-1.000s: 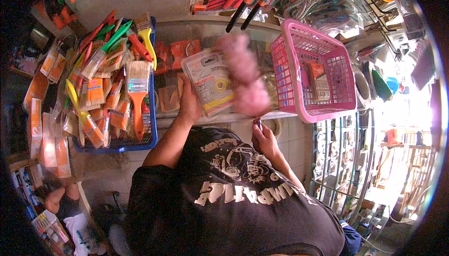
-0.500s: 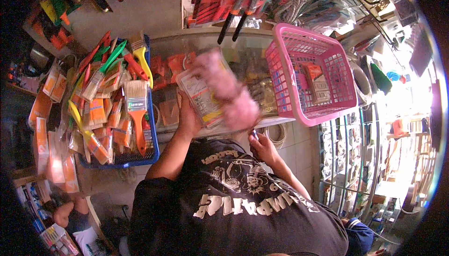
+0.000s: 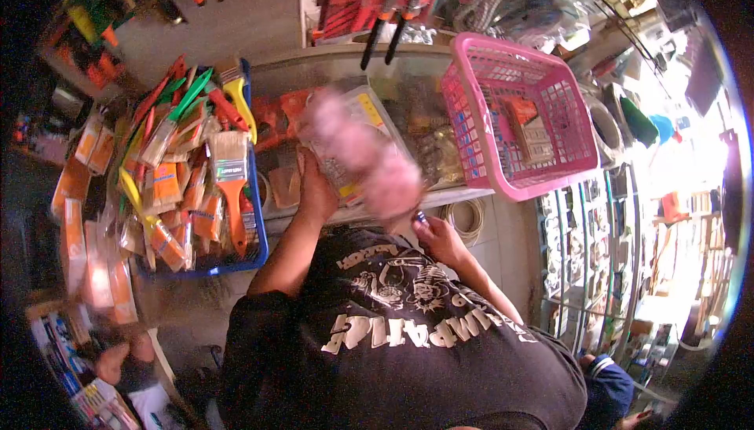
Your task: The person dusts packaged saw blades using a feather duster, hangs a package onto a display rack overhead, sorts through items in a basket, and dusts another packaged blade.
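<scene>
My right hand (image 3: 440, 239) is closed around the handle of a fluffy pink duster (image 3: 393, 182). Motion blurs the duster, which lies across the front of a clear plastic package (image 3: 369, 109) with a yellow and white label. Along the package's left edge, my left hand (image 3: 316, 192) grips it, holding it tilted above the glass counter. What the package contains is hidden by the duster and the blur.
A blue basket (image 3: 261, 230) heaped with paintbrushes (image 3: 228, 167) stands on the left. On the right is a pink plastic basket (image 3: 503, 186) with boxed goods inside. Pliers (image 3: 385, 25) hang at the back. A coil of cable (image 3: 465, 222) sits beyond my right hand.
The duster has shifted left across the package, and my right hand has moved slightly left with it. My left hand keeps its grip. The whole view has shifted a little.
</scene>
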A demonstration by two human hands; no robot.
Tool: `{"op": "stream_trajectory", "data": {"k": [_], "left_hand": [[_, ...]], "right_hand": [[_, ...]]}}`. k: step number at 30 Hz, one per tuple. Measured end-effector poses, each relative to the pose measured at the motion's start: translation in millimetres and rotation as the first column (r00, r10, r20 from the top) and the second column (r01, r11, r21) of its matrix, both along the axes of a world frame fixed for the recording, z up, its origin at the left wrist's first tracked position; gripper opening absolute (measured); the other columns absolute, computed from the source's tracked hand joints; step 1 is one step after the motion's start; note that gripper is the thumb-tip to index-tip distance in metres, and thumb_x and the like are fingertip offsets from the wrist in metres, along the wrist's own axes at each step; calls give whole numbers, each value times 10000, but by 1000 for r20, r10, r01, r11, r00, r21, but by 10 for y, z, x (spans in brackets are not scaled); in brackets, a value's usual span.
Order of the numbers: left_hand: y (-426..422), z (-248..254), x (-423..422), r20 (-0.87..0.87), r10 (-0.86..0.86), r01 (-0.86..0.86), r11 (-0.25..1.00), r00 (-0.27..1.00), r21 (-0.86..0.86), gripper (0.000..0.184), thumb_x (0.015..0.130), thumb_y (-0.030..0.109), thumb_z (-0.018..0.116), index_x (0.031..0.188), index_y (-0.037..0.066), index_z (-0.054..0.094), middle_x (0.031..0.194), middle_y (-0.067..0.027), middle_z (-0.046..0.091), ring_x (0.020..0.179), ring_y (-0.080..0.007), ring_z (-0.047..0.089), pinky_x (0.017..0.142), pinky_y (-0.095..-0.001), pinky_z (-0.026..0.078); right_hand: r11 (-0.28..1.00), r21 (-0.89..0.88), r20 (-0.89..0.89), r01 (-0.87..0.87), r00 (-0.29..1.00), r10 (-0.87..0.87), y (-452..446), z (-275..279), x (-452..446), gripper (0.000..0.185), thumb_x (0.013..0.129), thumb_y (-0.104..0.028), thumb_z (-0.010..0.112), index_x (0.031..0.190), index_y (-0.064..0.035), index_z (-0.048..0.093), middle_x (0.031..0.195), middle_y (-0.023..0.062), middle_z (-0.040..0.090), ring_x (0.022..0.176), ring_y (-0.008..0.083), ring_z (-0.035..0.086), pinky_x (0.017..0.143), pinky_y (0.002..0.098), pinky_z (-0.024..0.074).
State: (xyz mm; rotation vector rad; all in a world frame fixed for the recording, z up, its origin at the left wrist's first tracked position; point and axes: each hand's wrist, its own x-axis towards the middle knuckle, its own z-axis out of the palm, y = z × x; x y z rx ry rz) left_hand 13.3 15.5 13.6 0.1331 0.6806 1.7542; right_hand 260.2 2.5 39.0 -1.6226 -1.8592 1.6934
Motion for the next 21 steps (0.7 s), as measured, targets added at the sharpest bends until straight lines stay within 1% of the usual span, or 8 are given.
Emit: {"op": "stream_trajectory", "data": {"k": [2,6,9,10,13,15,19,21], "left_hand": [[14,-275,-57,30,-115,110,985,993,135,516,921,478,256,1253,95,356,1204,-68,462,1096,-226,472,952,-406,367],[-49,-74,-16,31,-157,152,980,987,127,572,902,523,251,1262,91,357,1200,-80,472,1088,-224,477,946,-389,376],[-47,-51,-44,72,-205,193,971,976,144,603,890,549,250,1267,90,356,1186,-89,486,1075,-219,484,944,-371,381],[-23,-61,-54,78,-204,191,970,976,150,592,895,538,248,1269,91,353,1193,-85,480,1080,-218,480,946,-372,378],[-3,-72,-40,85,-157,143,978,984,154,558,910,504,244,1274,93,344,1213,-72,462,1094,-212,470,951,-372,371],[5,-89,-26,97,-122,106,982,988,154,535,920,481,242,1278,95,338,1227,-63,451,1103,-208,463,954,-372,366],[-21,-185,-35,34,-144,138,981,989,134,513,928,463,236,1286,108,331,1241,-66,442,1113,-215,458,965,-380,352],[61,-307,-10,-122,-45,54,996,991,77,537,919,485,224,1292,111,326,1245,-77,445,1113,-228,464,967,-388,351]], "right_hand": [[985,-137,92,103,992,-91,71,-96,19,431,865,-387,490,973,26,545,821,191,600,756,237,584,690,350,433],[847,421,131,-325,946,297,43,-216,49,341,909,-348,432,695,-83,419,571,-12,427,461,57,354,407,219,280],[985,-143,-11,100,995,-102,112,14,-16,368,900,-355,444,722,-34,460,563,8,463,528,69,373,474,239,328],[978,-150,-1,148,989,-150,107,12,-32,366,899,-359,442,736,-33,474,535,1,421,548,64,363,485,240,322],[869,321,130,-376,927,353,130,-225,141,278,900,-349,450,785,-96,459,539,-37,322,491,48,339,429,223,269],[991,-90,-1,-100,995,100,111,-230,113,269,901,-340,456,796,-93,462,530,-41,343,460,49,338,405,226,265],[980,-186,-95,75,991,-94,139,-21,10,298,915,-335,435,741,-93,444,538,-52,384,401,58,326,362,225,237],[994,-76,-10,-78,997,78,155,-109,100,324,901,-357,458,751,-70,469,546,-42,389,456,62,352,406,239,281]]}}
